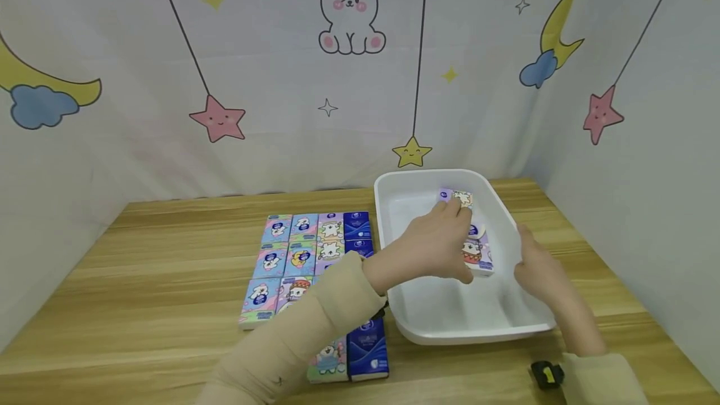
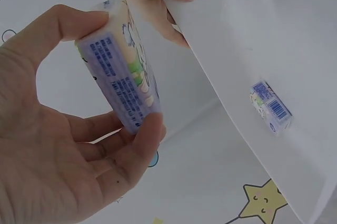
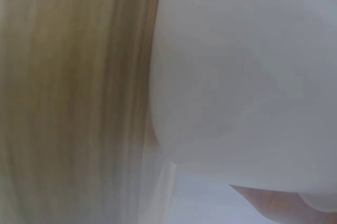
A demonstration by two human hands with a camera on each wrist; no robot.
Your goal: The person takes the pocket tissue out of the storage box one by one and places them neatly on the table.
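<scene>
My left hand (image 1: 430, 242) reaches over the white plastic tub (image 1: 450, 317) and holds a small tissue pack (image 2: 116, 71) by its ends, thumb on one end and fingertips on the other. The pack is lilac and cream with a cartoon animal and printed text. A second tissue pack (image 2: 271, 107) lies on the tub's floor, towards the far end, partly hidden by the left fingers in the head view. At the tub's right side, my right hand (image 1: 542, 270) grips the rim, its thumb over the edge. The right wrist view shows mostly the tub's outer wall (image 3: 237, 77).
Rows of cartoon tissue packs (image 1: 270, 261) and dark blue packs (image 1: 368, 352) lie left of the tub, partly covered by the left sleeve (image 1: 298, 336). They rest on a wood-grain table (image 1: 140, 280). A printed curtain (image 1: 281, 49) stands behind and continues along both sides.
</scene>
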